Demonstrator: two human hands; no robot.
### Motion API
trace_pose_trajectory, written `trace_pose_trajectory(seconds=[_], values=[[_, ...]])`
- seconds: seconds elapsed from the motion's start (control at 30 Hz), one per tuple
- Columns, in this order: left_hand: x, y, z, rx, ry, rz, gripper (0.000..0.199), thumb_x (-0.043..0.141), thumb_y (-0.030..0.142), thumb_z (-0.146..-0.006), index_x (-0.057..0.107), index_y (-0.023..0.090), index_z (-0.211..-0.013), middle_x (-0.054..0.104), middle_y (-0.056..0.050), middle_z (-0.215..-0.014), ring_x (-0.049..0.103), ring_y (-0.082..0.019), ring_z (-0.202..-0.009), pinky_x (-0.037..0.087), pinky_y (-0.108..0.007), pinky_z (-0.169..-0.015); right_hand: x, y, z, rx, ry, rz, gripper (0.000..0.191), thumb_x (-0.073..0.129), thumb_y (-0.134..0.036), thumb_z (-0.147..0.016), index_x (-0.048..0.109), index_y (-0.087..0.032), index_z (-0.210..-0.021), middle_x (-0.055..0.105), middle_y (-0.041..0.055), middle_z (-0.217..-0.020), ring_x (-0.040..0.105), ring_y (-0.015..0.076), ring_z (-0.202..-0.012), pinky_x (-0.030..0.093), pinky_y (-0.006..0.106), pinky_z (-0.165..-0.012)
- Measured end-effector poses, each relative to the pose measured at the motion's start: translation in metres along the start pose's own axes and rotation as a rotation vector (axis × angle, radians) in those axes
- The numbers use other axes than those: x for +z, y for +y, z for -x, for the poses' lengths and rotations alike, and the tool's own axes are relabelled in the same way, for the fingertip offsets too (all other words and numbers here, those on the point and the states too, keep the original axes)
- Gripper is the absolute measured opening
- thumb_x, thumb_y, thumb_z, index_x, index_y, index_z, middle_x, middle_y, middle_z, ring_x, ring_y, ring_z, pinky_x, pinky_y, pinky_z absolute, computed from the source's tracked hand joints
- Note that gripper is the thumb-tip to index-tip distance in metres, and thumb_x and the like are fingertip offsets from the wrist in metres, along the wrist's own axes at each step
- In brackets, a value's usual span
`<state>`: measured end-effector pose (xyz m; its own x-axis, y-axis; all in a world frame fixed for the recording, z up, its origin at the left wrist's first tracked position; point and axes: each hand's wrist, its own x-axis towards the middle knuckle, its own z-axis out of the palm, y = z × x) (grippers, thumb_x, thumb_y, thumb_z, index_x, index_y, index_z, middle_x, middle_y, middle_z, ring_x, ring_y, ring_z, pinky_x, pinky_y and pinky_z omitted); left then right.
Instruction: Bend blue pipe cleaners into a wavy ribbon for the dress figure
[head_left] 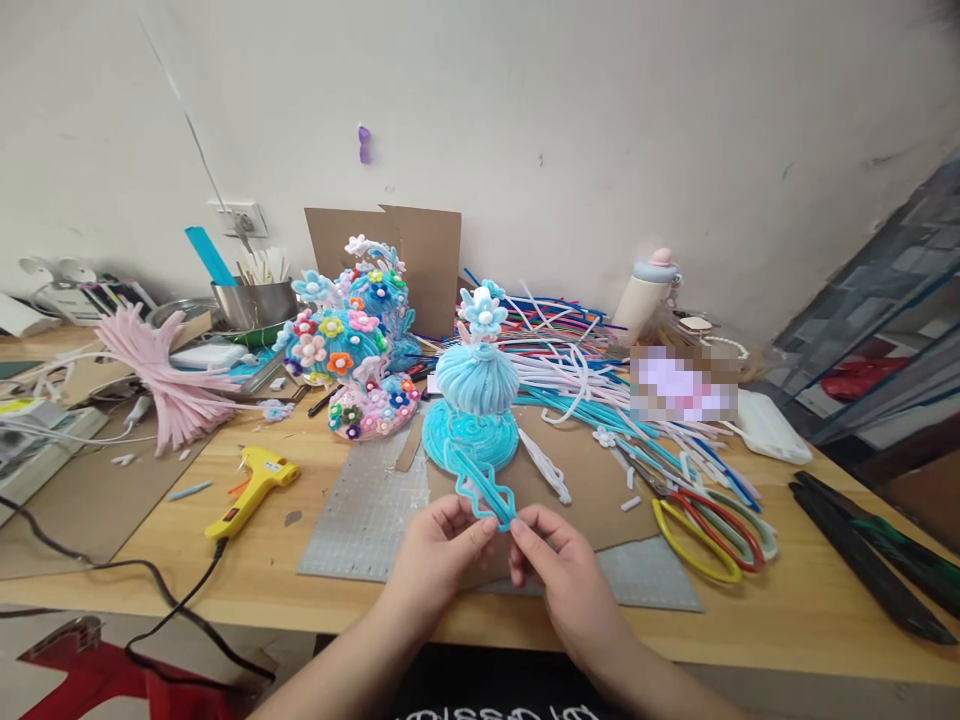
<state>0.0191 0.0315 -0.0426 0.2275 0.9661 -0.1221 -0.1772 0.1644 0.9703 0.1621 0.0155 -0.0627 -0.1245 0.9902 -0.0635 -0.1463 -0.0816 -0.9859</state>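
Note:
A wavy blue pipe-cleaner piece [487, 495] is pinched at its near end by my left hand [448, 545] and my right hand [559, 560], thumbs against fingertips. Its zigzag edges flank straighter strands in the middle, and its far end overlaps the base behind it. Just beyond my hands stands a light blue pipe-cleaner ornament [478, 380] with a pleated dome, a round coiled base and a pale blue flower on top. Right of the base lies a white bundle of pipe cleaners [546, 466]. My palms are turned away from view.
A yellow hot glue gun [253, 490] with a black cord lies left. Flower-covered ornaments [345, 345] stand behind it, near a pink pipe-cleaner bundle [166, 370]. Right are loose pipe cleaners [577, 400], scissors [701, 530] and black-handled pliers [874, 550]. A grey cutting mat [352, 520] lies under cardboard.

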Motion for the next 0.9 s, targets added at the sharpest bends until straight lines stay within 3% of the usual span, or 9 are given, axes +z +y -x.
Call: trace_pose_trajectory(seconds=[0.23, 0.47, 0.6, 0.73, 0.9], values=[[0.001, 0.002, -0.002, -0.02, 0.017, 0.031, 0.024, 0.071, 0.034, -0.069, 0.056, 0.016, -0.065, 0.054, 0.003, -0.052, 0.047, -0.01, -0.049, 0.036, -0.023, -0.054, 0.004, -0.006, 0.003, -0.016, -0.099, -0.041, 0.023, 0.056, -0.037, -0.084, 0.054, -0.018, -0.071, 0.05, -0.0036, -0.063, 0.046, 0.0107, -0.056, 0.04, 0.023, -0.058], [-0.003, -0.005, -0.003, -0.034, -0.001, 0.052, 0.028, 0.075, 0.037, -0.065, 0.058, 0.015, -0.064, 0.055, 0.003, -0.059, 0.045, -0.009, -0.052, 0.035, -0.022, -0.054, 0.002, -0.005, 0.003, -0.034, -0.098, 0.048, 0.028, 0.055, -0.038, -0.084, 0.048, -0.018, -0.065, 0.046, -0.0048, -0.055, 0.043, 0.0107, -0.053, 0.036, 0.023, -0.055], [-0.005, 0.0, -0.004, -0.024, -0.033, 0.06, 0.028, 0.074, 0.038, -0.066, 0.062, 0.015, -0.076, 0.058, 0.001, -0.067, 0.045, -0.009, -0.054, 0.035, -0.021, -0.052, 0.001, -0.003, 0.003, -0.034, -0.074, 0.089, 0.029, 0.054, -0.038, -0.084, 0.045, -0.019, -0.064, 0.042, -0.0057, -0.054, 0.04, 0.0105, -0.052, 0.034, 0.023, -0.054], [-0.017, 0.017, -0.008, 0.064, 0.069, 0.061, 0.03, 0.069, 0.038, -0.073, 0.061, 0.016, -0.093, 0.059, -0.001, -0.077, 0.044, -0.008, -0.054, 0.032, -0.019, -0.048, 0.0, -0.002, 0.005, -0.015, -0.071, 0.141, 0.026, 0.053, -0.035, -0.083, 0.044, -0.02, -0.065, 0.038, -0.0067, -0.052, 0.036, 0.0101, -0.051, 0.031, 0.023, -0.052], [-0.033, 0.029, -0.012, 0.084, 0.145, 0.043, 0.023, 0.071, 0.035, -0.071, 0.061, 0.015, -0.076, 0.051, 0.005, -0.057, 0.039, -0.006, -0.047, 0.029, -0.018, -0.045, 0.002, -0.004, 0.007, -0.01, -0.121, 0.225, 0.019, 0.054, -0.033, -0.083, 0.051, -0.018, -0.07, 0.04, -0.0052, -0.058, 0.035, 0.0095, -0.052, 0.03, 0.022, -0.05]])
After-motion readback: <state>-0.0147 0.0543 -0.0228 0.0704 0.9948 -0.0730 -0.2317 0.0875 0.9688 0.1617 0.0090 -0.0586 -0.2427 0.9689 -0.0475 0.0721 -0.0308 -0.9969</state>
